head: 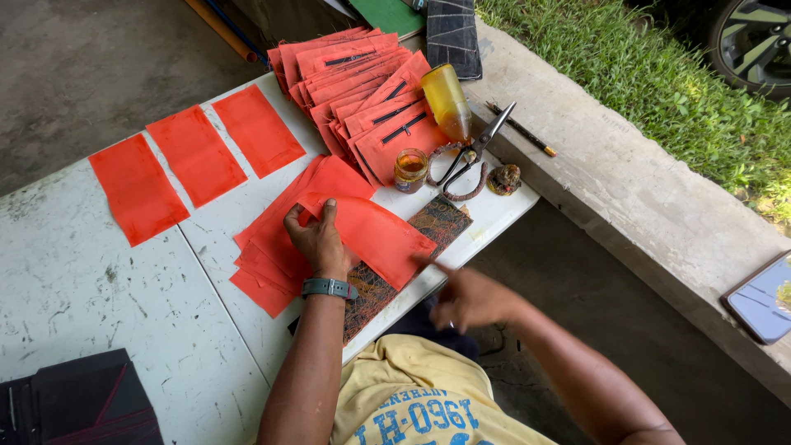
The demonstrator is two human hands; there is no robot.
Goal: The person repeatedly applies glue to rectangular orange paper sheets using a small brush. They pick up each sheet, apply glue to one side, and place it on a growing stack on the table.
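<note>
— Outdoors, at a scuffed white table (99, 288) set against a concrete ledge (626, 189) with grass beyond. What have you got in hand?

— My left hand (317, 239) lies flat on a red-orange sheet (375, 231), fingers spread and pressing it down, thumb hooked at its near edge. It pins the sheet rather than closing around it. The sheet sits on top of a loose stack of red-orange sheets (272, 255), and part of it overlaps a dark patterned board (441, 218) near the table's front edge.

— And the right?

— My right hand (465, 301) is off the table, just beside the front edge, blurred. One finger seems to point at the sheet's corner; whether it holds anything, I cannot tell.

— Which step would you call it?

— Smoothing or folding the top sheet, I judge. Three single sheets (194, 156) lie spread apart to the left, and a fanned pile of finished red pieces (362, 91) lies at the far end.

— What does the next move need?

— Probably a steady left palm so the sheet doesn't slide. The small jar (410, 169), yellow bottle (447, 103) and scissors (474, 152) are near, within reach.
</note>
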